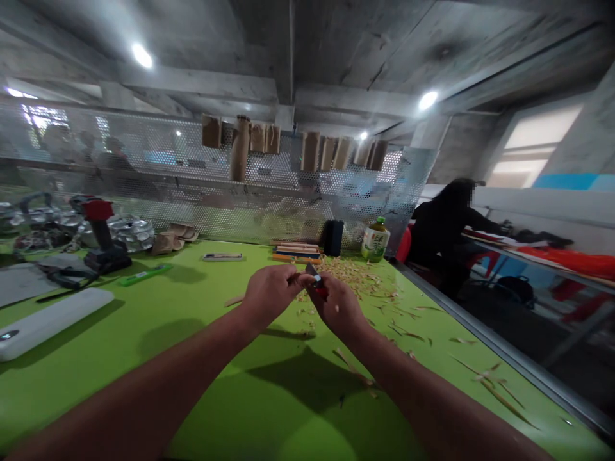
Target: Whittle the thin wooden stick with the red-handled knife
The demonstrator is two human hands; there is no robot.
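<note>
Across the green table (192, 296), the left hand (269, 287) and right hand (340, 305) are found closed at centre, a bottle (375, 242) standing at two o'clock from them, the left gripping a strip (234, 300) that protrudes toward eight o'clock, the right a knife (321, 291), shavings (356, 273) scattered from one to four o'clock.

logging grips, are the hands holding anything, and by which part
The right hand grips a bladed tool by its red handle; what, if anything, the left hand holds cannot be told.
</note>
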